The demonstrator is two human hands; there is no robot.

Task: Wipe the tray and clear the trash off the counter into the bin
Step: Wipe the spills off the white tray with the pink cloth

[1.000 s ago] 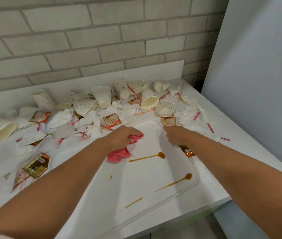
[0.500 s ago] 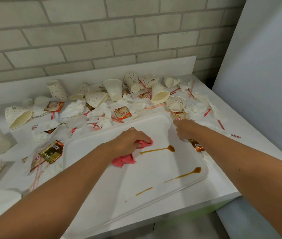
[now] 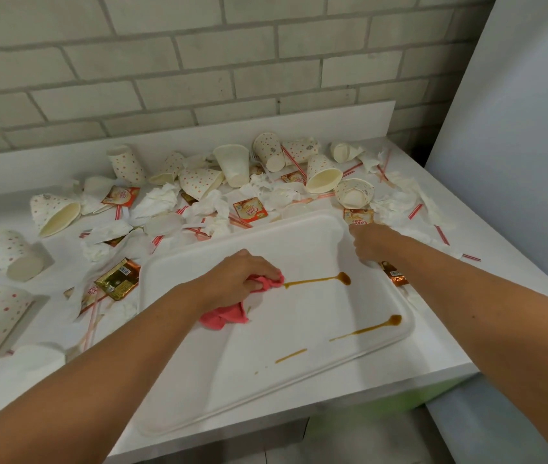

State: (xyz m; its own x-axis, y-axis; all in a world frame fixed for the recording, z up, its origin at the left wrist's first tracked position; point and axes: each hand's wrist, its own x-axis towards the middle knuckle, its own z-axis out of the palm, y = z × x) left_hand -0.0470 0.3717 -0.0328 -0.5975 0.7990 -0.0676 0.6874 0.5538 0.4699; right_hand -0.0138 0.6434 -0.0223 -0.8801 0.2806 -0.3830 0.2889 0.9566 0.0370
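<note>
The left hand's [image 3: 239,279] grip curls round the crumpled pink cloth [image 3: 229,316] on the shallow white tray [image 3: 266,396] at the table's [image 3: 443,356] 6 o'clock edge (touching the brown streak [image 3: 316,280]). Best to sweep firmly toward 3 o'clock while the right hand [image 3: 371,244], curled on the 2 o'clock rim, steadies it.

my left arm [image 3: 105,373] and my right arm [image 3: 500,323] are both bare from the wrists back to the edge of the view, smooth forearms that look wide near the camera and taper to narrow wrists. my left hand [image 3: 242,279] shows its back with a row of rounded knuckles, and my right hand [image 3: 371,244] looks smaller, a compact shape with only its back showing. whether there is anything on my fingers [image 3: 267,271] i can't quite tell, since they are small, a little blurred and mostly hidden.
</note>
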